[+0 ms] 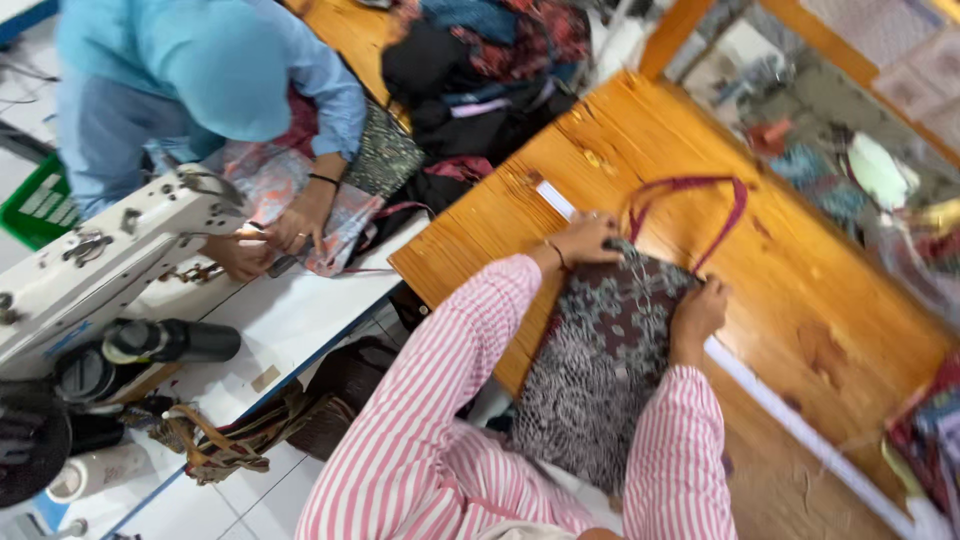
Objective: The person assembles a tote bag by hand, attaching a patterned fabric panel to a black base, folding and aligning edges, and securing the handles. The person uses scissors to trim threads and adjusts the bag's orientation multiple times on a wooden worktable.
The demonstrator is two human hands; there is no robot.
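Note:
A dark batik-patterned cloth bag lies on the wooden table, partly hanging over the table's near edge. Its maroon strap loops out flat on the wood beyond the bag's mouth. My left hand grips the left corner of the bag's top edge. My right hand pinches the right corner of that same edge. Both of my arms are in pink-and-white striped sleeves.
A co-worker in light blue bends over a white sewing machine, with both hands on floral cloth. Dark fabrics are piled at the table's far end. A white strip lies along the wood. Woven bags sit on the tiled floor.

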